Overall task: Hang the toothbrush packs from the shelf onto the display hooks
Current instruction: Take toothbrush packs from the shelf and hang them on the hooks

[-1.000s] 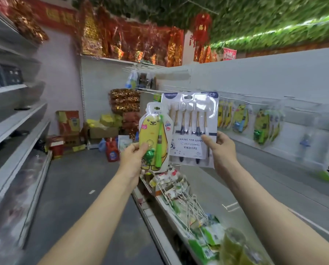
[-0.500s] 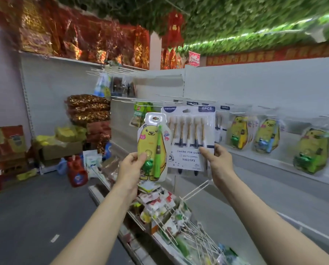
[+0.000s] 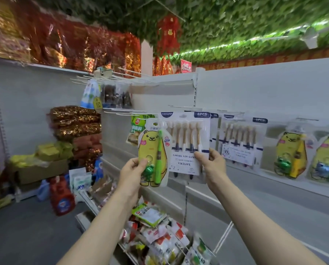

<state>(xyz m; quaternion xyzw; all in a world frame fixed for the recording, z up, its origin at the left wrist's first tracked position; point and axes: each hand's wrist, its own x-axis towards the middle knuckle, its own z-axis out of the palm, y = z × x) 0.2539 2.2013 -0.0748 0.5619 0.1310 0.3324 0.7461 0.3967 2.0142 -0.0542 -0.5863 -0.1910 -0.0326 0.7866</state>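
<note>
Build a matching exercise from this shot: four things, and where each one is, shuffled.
Things:
1. bear pack
2. 6PCS pack
3. red bottle
4. red lantern

Places:
A. on the floor
B. held by the right hand
C. hanging under the leafy ceiling
D. held by the left hand

Pairs: 1-D, 2-B, 3-A, 4-C.

1. Bear toothbrush pack (image 3: 153,153), centre: glossy clear plastic over printed yellow card, pretty shiny.
2. Six-brush pack (image 3: 186,163) just right of it: same slick clear plastic, white paper card behind.
3. Display hooks (image 3: 133,72), upper middle: thin white-coated wire.
4. Back panel (image 3: 265,88), right: smooth matt white.
5. Foil packs (image 3: 51,44), upper left: crinkly red-gold, very glossy.
6. Cardboard box (image 3: 43,172), lower left: dull brown.
</note>
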